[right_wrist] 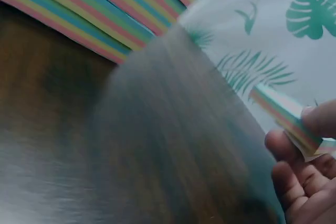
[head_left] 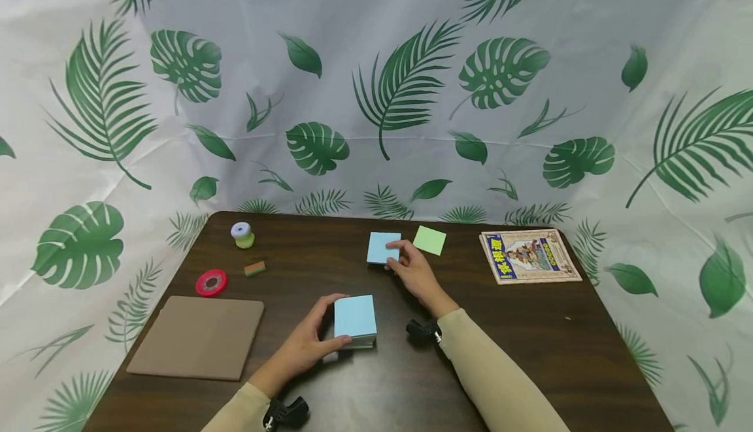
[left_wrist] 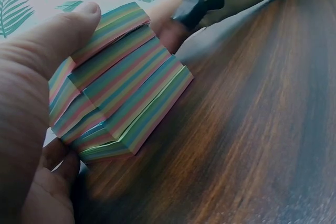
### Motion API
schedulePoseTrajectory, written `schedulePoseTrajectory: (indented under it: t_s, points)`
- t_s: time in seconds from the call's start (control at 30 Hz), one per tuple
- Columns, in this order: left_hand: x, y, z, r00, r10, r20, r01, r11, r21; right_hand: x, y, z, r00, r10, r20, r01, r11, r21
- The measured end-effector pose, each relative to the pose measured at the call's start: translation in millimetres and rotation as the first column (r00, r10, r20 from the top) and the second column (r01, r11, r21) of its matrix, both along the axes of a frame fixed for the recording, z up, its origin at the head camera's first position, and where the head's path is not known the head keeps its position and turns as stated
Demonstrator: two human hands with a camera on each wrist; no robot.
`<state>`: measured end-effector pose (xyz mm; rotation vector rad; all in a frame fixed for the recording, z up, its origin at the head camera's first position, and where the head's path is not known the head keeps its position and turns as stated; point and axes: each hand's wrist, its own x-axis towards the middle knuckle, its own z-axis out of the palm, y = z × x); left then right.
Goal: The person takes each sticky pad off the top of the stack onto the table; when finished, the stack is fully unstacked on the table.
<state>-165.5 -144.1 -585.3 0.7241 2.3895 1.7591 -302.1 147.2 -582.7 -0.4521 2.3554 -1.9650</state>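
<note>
My left hand (head_left: pixel 336 325) grips a thick block of paper notes (head_left: pixel 355 317) near the table's front, thumb on its far side and fingers on its near side. The block has a light blue top and rainbow-striped edges (left_wrist: pixel 121 103), and its layers are fanned slightly out of line. Farther back, my right hand (head_left: pixel 397 257) pinches the near right corner of a thin blue-topped wad of notes (head_left: pixel 382 246). In the right wrist view the thumb sits on top of that wad (right_wrist: pixel 286 121) and the fingers (right_wrist: pixel 286 174) lie under it.
A single green note (head_left: pixel 429 240) lies just right of the thin wad. A picture book (head_left: pixel 529 256) is at the back right. On the left are a thread spool (head_left: pixel 242 234), a small eraser (head_left: pixel 255 268), a red tape roll (head_left: pixel 210 282) and a brown pad (head_left: pixel 197 336).
</note>
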Motion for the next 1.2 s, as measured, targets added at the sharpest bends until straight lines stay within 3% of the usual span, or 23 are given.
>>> schedulePoseTrajectory:
  t_s: [0.13,0.3,0.5,0.67,0.87,1.2]
  points:
    - [0.3,-0.2,-1.6,1.000,-0.005,0.009,0.005,1.000,-0.008,-11.3,-2.8,1.1,1.000,-0.017,0.004,0.016,0.993,0.120]
    - [0.6,0.4,-1.7,1.000,-0.005,0.020,0.005,1.000,-0.010,-21.6,-7.7,0.1,0.999,-0.027,-0.024,0.031,0.980,0.197]
    - [1.1,1.8,0.3,1.000,-0.005,0.024,0.006,1.000,-0.012,-30.8,-8.1,0.4,0.998,-0.029,-0.058,0.047,0.940,0.337]
    - [0.9,2.3,1.5,1.000,-0.007,0.020,0.007,1.000,0.000,-40.2,-7.9,0.6,0.994,-0.043,-0.096,0.076,0.922,0.381]
    - [0.0,0.0,-0.1,1.000,-0.007,0.003,0.007,1.000,-0.002,-49.2,-14.9,0.2,0.988,-0.055,-0.147,0.118,0.875,0.470]
    - [-0.1,0.8,0.5,1.000,-0.028,0.001,0.028,0.999,0.018,-50.4,-17.0,5.0,0.981,-0.157,-0.118,0.195,0.853,0.484]
